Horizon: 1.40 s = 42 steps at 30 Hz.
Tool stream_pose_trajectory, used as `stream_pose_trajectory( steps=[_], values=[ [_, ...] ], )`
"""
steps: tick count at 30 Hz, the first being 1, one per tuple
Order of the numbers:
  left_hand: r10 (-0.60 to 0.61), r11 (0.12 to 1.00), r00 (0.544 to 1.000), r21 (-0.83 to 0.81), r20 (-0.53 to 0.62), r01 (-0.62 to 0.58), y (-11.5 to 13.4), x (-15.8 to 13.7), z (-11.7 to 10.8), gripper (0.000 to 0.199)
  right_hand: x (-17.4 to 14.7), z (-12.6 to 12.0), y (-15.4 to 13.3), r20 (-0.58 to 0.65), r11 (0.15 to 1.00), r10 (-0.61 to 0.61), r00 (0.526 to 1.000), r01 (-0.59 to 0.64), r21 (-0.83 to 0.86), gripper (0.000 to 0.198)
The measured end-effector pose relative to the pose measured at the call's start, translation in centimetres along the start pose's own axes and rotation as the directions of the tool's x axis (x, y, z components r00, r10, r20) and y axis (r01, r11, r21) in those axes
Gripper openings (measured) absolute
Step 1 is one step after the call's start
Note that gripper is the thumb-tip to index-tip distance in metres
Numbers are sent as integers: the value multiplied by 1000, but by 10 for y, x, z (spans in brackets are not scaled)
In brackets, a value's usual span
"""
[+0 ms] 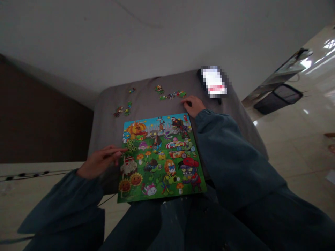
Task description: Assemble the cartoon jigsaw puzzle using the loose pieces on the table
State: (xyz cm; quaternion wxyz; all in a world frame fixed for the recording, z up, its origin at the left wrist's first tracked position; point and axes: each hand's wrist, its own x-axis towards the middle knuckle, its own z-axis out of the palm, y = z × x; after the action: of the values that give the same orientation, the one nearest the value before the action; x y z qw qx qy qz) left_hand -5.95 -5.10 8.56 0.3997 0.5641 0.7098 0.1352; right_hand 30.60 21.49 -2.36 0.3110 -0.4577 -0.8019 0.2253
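Observation:
A colourful cartoon jigsaw puzzle board (163,174) with plant and zombie figures lies at the near edge of a grey cloth surface, partly over my lap. My left hand (101,161) is open, its index finger stretched out onto the board's left edge. Just beyond the board's top right corner, my right hand (194,106) rests on the cloth with its fingers curled together; whatever they may hold is hidden. Close to its fingertips lies a row of loose puzzle pieces (181,94).
More loose pieces lie at the left, including a brown one (118,111) and a small one (132,90), and another piece (159,89) lies at the back. A phone with a lit screen (214,82) stands at the back right. A pale wall (157,42) rises behind the grey surface (104,129).

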Motion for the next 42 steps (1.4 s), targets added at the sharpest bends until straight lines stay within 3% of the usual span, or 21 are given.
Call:
stream_pose_trajectory(
  steps=[6,14,22,42],
  values=[
    [-128,991,985,17,-114,130,-12,1,7,51,-1,1,2,-14,1000,-8,1000,8,-8,21],
    [-125,992,987,-14,-100,124,-10,-4,23,46,0,2,5,-6,1000,-7,1000,7,-15,21],
    [-163,984,975,51,-148,172,-14,-8,22,49,-1,1,3,-3,1000,-1,1000,1,-16,21],
    [-101,990,967,75,-233,122,-26,4,44,54,-1,0,1,-7,1000,10,1000,-10,-11,22]
  ],
)
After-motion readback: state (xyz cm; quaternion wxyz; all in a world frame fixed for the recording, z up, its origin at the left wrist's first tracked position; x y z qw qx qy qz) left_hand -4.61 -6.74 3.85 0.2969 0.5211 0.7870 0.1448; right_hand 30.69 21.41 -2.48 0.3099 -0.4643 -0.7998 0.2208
